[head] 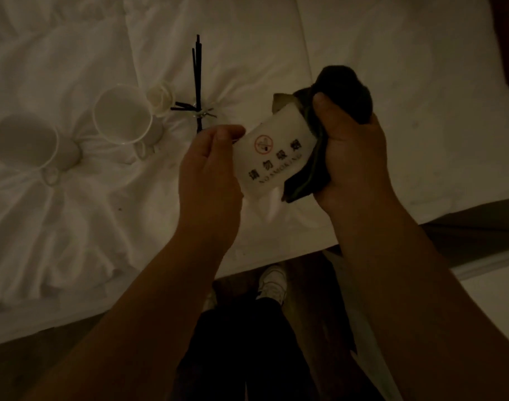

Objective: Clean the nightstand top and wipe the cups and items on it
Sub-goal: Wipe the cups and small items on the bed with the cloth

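My left hand [209,166] holds a white no-smoking sign [272,153] by its left edge, above the bed. My right hand [348,157] is closed on a dark cloth [345,88], which presses against the sign's right edge and wraps behind it. Two white cups lie on the white bedsheet to the left: one cup [121,114] nearer the middle, another cup [27,140] at the far left. A reed diffuser with black sticks [197,82] and a white flower [162,96] lie on the sheet beyond my left hand.
The white bed [392,68] fills the upper part of the view, its edge running across the lower middle. Below it are a dark wooden floor [305,285], my dark trousers and a white shoe [272,282]. The room is dim.
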`<action>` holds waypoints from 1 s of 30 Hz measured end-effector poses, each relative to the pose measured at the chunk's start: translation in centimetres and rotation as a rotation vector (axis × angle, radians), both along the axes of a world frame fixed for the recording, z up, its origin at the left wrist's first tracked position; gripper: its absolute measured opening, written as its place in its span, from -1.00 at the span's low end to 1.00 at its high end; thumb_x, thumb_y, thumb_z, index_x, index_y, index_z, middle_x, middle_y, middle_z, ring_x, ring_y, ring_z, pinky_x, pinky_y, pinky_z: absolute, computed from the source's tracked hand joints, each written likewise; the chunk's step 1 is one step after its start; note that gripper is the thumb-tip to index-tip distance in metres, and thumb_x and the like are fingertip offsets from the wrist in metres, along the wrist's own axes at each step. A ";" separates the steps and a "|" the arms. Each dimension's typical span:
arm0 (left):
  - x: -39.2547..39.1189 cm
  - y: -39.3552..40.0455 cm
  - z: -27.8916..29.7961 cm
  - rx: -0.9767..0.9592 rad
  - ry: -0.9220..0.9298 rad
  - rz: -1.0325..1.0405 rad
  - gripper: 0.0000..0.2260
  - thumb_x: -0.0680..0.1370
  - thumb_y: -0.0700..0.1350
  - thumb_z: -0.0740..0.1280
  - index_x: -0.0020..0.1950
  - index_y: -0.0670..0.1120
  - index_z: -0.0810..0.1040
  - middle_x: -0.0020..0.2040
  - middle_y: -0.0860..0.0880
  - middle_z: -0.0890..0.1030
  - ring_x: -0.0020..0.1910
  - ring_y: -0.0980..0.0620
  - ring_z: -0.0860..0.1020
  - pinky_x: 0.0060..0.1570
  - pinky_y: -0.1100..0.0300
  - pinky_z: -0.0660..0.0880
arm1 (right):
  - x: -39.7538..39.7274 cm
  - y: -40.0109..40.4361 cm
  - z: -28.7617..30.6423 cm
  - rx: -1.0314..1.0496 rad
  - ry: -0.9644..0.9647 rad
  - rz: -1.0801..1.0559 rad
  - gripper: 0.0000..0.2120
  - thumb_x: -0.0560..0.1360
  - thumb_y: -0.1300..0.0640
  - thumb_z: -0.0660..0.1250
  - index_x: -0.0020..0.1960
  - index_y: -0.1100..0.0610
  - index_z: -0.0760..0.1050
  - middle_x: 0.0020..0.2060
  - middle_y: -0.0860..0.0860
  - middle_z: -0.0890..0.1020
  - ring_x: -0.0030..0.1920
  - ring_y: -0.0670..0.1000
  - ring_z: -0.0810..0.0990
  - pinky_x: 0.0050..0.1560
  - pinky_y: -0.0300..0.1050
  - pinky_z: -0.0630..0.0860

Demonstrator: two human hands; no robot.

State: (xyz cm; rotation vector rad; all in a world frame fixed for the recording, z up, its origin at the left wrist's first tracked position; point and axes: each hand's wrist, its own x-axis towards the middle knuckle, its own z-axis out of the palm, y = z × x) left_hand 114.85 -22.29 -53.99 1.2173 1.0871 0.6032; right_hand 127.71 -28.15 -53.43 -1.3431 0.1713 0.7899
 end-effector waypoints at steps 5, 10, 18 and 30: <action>1.8 -0.6 0.8 -0.011 0.104 -0.060 -0.73 0.56 0.17 0.12 -0.04 0.11 0.56 0.03 0.00 0.61 -0.03 0.10 0.61 -0.09 0.12 0.59 | -2.1 -1.1 0.8 0.155 0.193 0.018 -0.49 0.42 0.11 0.41 0.34 0.15 0.43 0.19 0.21 0.60 0.15 0.24 0.60 0.15 0.32 0.51; 3.0 -1.1 2.5 -0.605 -0.240 -0.113 -0.61 0.59 0.21 0.12 0.01 0.03 0.66 0.01 -0.07 0.69 0.03 0.00 0.66 0.02 0.12 0.58 | -5.1 -1.3 1.5 0.118 -0.019 0.183 -0.66 0.38 -0.12 0.41 0.14 -0.14 0.55 0.05 -0.07 0.68 0.07 -0.05 0.66 0.01 -0.10 0.59; 2.8 -0.7 2.6 -0.784 -0.585 -0.182 -0.57 0.48 0.02 0.25 0.28 -0.17 0.45 0.05 -0.12 0.56 0.05 -0.09 0.56 0.14 0.04 0.49 | -3.6 -2.2 0.6 -0.124 -0.303 0.283 -0.78 0.54 0.04 0.34 0.17 -0.13 0.49 0.02 -0.19 0.63 0.05 -0.16 0.62 0.11 -0.13 0.57; 3.4 -0.8 1.1 -0.894 -0.558 0.038 -0.59 0.52 0.13 0.19 0.16 -0.12 0.58 -0.01 -0.11 0.66 0.02 -0.09 0.63 0.03 0.06 0.56 | -2.4 -1.5 -0.1 -0.229 -0.508 0.390 -0.75 0.52 0.06 0.36 0.20 0.01 0.54 -0.13 -0.24 0.61 -0.10 -0.31 0.59 -0.15 -0.46 0.49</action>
